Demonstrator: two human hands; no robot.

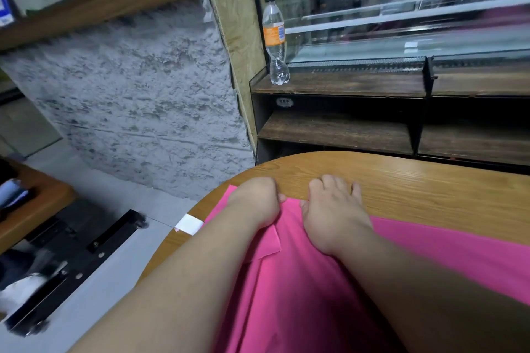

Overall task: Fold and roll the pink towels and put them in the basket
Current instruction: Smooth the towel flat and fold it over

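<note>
No legible text anywhere

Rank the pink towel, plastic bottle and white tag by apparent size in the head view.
1. pink towel: largest, though it lies nearest the camera.
2. plastic bottle.
3. white tag at the table edge: smallest.

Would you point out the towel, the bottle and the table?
towel (292,289): head view, middle of cloth.
bottle (274,33): head view, orange label.
table (430,189): head view, bare top.
</note>
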